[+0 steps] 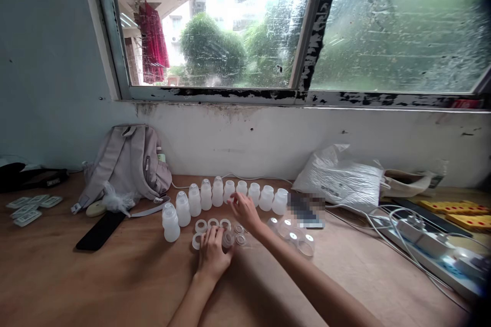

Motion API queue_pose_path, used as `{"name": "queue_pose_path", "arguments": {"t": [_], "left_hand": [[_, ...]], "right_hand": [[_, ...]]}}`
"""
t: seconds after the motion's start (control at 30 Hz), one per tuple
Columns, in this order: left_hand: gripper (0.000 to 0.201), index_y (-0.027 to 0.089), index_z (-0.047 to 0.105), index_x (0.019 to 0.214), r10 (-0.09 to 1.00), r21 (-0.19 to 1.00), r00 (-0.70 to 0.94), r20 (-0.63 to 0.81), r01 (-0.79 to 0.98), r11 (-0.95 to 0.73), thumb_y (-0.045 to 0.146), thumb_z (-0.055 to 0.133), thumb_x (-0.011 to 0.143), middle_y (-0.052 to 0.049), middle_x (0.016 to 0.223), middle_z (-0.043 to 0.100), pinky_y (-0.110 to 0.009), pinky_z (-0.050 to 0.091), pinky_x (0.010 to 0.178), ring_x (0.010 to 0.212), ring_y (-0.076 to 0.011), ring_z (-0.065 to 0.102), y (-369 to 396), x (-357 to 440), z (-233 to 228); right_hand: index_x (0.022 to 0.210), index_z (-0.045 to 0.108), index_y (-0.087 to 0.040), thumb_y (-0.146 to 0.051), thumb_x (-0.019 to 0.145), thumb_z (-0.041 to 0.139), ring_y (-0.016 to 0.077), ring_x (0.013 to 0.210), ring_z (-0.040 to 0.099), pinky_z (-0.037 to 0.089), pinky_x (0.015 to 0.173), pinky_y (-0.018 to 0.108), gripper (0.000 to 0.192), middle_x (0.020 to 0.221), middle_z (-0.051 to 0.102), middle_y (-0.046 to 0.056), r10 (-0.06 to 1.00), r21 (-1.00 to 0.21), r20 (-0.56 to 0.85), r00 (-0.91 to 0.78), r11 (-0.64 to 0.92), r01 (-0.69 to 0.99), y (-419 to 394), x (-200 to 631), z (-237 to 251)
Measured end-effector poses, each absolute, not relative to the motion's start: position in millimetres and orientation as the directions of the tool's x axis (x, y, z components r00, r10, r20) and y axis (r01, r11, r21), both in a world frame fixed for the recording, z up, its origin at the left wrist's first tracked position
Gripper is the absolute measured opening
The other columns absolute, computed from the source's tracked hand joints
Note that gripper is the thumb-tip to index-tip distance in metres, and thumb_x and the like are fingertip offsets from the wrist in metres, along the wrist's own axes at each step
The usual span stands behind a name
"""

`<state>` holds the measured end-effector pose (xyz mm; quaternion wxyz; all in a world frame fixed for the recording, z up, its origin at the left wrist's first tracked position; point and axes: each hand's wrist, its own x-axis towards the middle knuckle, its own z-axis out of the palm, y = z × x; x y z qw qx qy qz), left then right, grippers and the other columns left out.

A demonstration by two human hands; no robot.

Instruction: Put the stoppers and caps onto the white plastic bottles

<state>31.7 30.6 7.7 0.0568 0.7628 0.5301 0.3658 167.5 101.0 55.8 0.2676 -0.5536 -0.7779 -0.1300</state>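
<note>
A curved row of several small white plastic bottles (217,194) stands on the wooden table (76,276). In front of them lie white ring caps (200,225) and clear dome lids (294,237). My left hand (212,253) rests on the table with its fingers over a ring and a clear lid (228,238). My right hand (244,212) reaches toward the bottles in the middle of the row, fingers spread; whether it pinches a small part is too small to tell.
A grey backpack (128,163) leans on the wall at the left, a black phone (100,231) before it. White packets (26,208) lie far left. A white plastic bag (339,176), cables and a power strip (429,245) crowd the right.
</note>
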Motion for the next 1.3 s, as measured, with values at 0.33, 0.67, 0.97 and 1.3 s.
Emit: {"name": "queue_pose_path", "arguments": {"t": [0.33,0.67,0.97,1.3], "left_hand": [[0.036,0.022,0.053,0.101,0.772,0.430,0.353,0.529,0.673,-0.602,0.013,0.050,0.066,-0.006,0.096,0.053,-0.036,0.041,0.079,0.089,-0.0214,0.050,26.5,33.5,4.6],[0.029,0.024,0.059,0.091,0.797,0.461,0.433,0.422,0.655,-0.599,0.031,0.063,0.064,-0.003,0.084,0.055,-0.032,0.042,0.073,0.081,-0.0206,0.052,17.8,37.4,9.0],[0.021,0.022,0.060,0.083,0.807,0.504,0.430,0.404,0.632,-0.589,0.034,0.060,0.066,-0.003,0.080,0.055,-0.031,0.042,0.072,0.077,-0.0190,0.053,17.4,40.2,12.4],[0.029,0.023,0.061,0.091,0.804,0.504,0.438,0.403,0.627,-0.594,0.038,0.061,0.066,-0.003,0.082,0.056,-0.031,0.043,0.072,0.078,-0.0187,0.053,22.9,33.5,10.9]], "right_hand": [[0.095,0.045,-0.020,-0.021,0.083,0.041,0.0140,0.066,0.055,0.043,0.060,0.024,0.013,0.084,0.058,0.004,0.834,-0.540,0.504,-0.225,0.508,0.671,10.8,177.7,-7.5],[0.072,0.041,-0.023,-0.012,0.080,0.038,0.0153,0.061,0.052,0.041,0.055,0.024,0.014,0.068,0.054,0.000,0.819,-0.601,0.512,-0.258,0.557,0.574,6.8,195.2,-16.5],[0.081,0.044,-0.022,-0.010,0.082,0.033,0.0150,0.067,0.053,0.044,0.060,0.025,0.016,0.076,0.054,0.002,0.813,-0.598,0.505,-0.290,0.572,0.561,2.5,194.4,-12.4],[0.102,0.048,-0.021,-0.011,0.084,0.032,0.0156,0.072,0.054,0.047,0.066,0.027,0.026,0.087,0.052,0.006,0.784,-0.552,0.543,-0.300,0.603,0.577,-2.5,193.9,-5.1]]}}
